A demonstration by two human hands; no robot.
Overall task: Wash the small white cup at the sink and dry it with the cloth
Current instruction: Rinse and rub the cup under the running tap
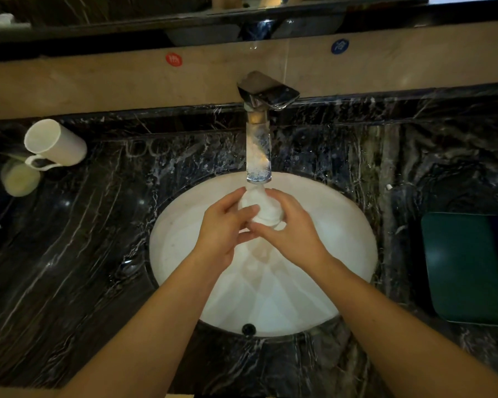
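Right now both hands meet over the white sink [184, 271], just under the spout of the chrome tap [258, 156]; the left hand [223, 225] wraps its fingers and thumb round the small white cup [263, 206] from one side, and the right hand [292, 229] curls round it from the other, so the cup is clamped between them; water seems to be running onto it, though the stream blurs into the white.

As for risk, a wet cup held this way could slip and knock against the basin, and might chip; a strong flow hitting the cup could also splash onto the dark marble counter [98, 254]. I cannot pick out a cloth for certain; the dark green flat thing [466, 268] on the right may be it, and reaching for it with dripping hands would wet the counter.

On the wall behind, a red round sticker [174, 59] and a blue one [339, 46] each carry a single character, too small to read surely; presumably hot and cold. A white mug [55, 142] lies on its side at far left.
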